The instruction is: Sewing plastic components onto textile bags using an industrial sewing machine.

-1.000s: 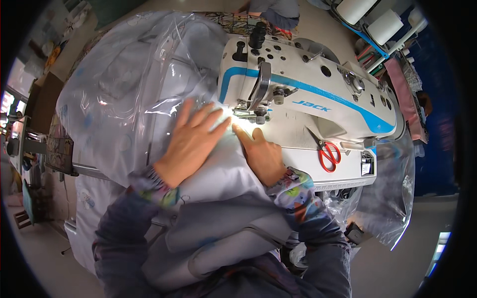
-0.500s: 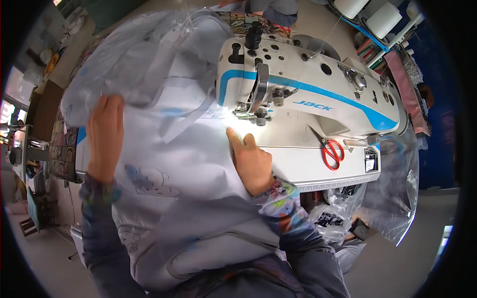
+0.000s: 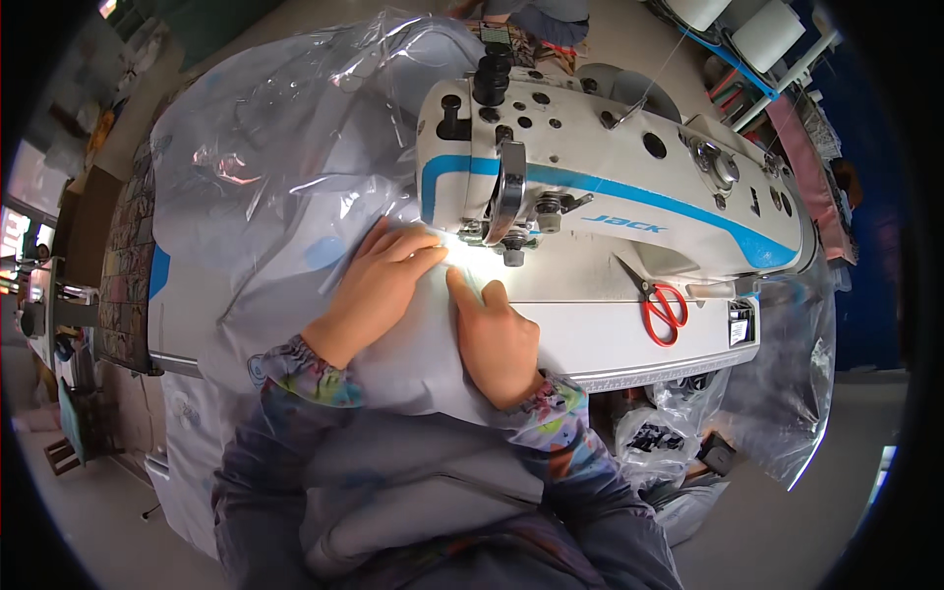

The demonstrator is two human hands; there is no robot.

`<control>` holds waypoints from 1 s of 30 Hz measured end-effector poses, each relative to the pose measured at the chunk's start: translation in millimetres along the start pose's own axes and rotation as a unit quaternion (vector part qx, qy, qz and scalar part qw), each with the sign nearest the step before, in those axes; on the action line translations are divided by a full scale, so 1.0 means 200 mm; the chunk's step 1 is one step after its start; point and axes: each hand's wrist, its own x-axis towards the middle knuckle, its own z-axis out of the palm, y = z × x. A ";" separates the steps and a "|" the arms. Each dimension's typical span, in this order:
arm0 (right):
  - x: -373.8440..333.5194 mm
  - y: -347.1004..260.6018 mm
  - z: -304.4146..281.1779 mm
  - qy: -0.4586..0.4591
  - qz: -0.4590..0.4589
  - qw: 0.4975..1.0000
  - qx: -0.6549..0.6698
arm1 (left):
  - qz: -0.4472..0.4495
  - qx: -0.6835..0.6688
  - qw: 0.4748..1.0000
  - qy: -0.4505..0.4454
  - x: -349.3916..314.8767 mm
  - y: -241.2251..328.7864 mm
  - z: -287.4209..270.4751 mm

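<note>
A pale grey-white fabric (image 3: 413,364) with faint blue prints spreads over the sewing machine's bed and down into my lap. Both hands are at its edge, just before the brightly lit needle area of the white and blue sewing machine (image 3: 610,187). The fingers of my left hand (image 3: 369,295) are closed together and pressed on the fabric beside the presser foot. My right hand (image 3: 500,344) holds the fabric's edge, forefinger stretched towards the needle and the other fingers curled. Their tips nearly meet. What lies under the fingertips is hidden by glare.
Clear plastic sheeting (image 3: 305,128) lies bunched over the far left. Red-handled scissors (image 3: 665,313) rest on the machine bed at right. White thread cones (image 3: 765,41) stand at the far right. Plastic bags (image 3: 649,442) hang below the table edge. Another person (image 3: 551,22) is partly visible beyond.
My left hand has come from the far left of the fabric to the needle, beside my right hand. The fabric has shifted and flattened; my right hand has barely moved.
</note>
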 end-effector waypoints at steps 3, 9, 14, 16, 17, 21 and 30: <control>0.01 0.02 0.00 -0.001 0.010 0.997 0.071 | 0.050 0.027 0.998 0.033 -0.03 -0.08 0.06; 0.02 0.04 -0.03 -0.014 -0.003 0.998 0.056 | 0.106 0.108 0.988 0.005 0.00 -0.07 -0.02; -0.02 0.12 -0.10 -0.060 -0.044 0.997 -0.019 | 0.099 0.098 0.990 0.002 -0.01 -0.02 0.00; -0.04 0.13 -0.09 -0.064 -0.044 0.997 -0.021 | 0.079 0.089 0.993 -0.003 -0.03 0.01 0.01; -0.04 0.13 -0.08 -0.039 -0.038 0.998 -0.021 | 0.070 0.089 0.993 -0.004 -0.03 0.03 0.02; -0.04 0.13 -0.04 -0.033 -0.039 0.998 -0.024 | 0.043 0.114 0.992 -0.012 -0.01 0.07 0.04; 0.05 0.09 -0.08 -0.065 -0.033 0.997 0.008 | 0.014 0.113 0.993 0.020 0.02 0.12 0.10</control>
